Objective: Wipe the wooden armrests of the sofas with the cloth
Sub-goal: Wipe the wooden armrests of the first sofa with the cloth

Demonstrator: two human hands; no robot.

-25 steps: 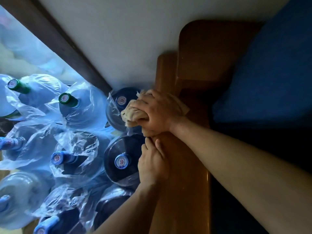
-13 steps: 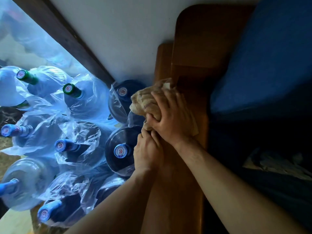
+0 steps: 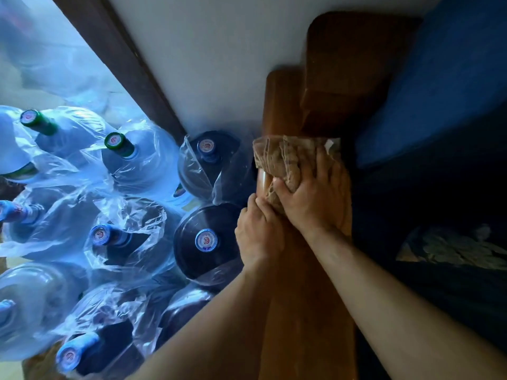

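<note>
A brown wooden armrest (image 3: 304,311) runs from the bottom of the view up to the wall. A crumpled beige cloth (image 3: 285,157) lies across its far part. My right hand (image 3: 315,198) presses flat on the cloth, thumb curled around its near edge. My left hand (image 3: 258,234) rests on the armrest's left edge just behind the right hand, fingers bent over the edge and touching the cloth's lower corner. A taller wooden post (image 3: 345,72) of the sofa frame stands beyond the cloth.
Several large water jugs (image 3: 203,239) wrapped in clear plastic bags stand packed on the floor left of the armrest. A white wall (image 3: 214,50) and a dark door frame (image 3: 118,61) lie beyond. Blue sofa cushions (image 3: 444,86) fill the right side.
My right hand has slid the cloth farther along the armrest toward the wall and rightward, flattening it on top. My left hand stayed on the armrest's left edge.
</note>
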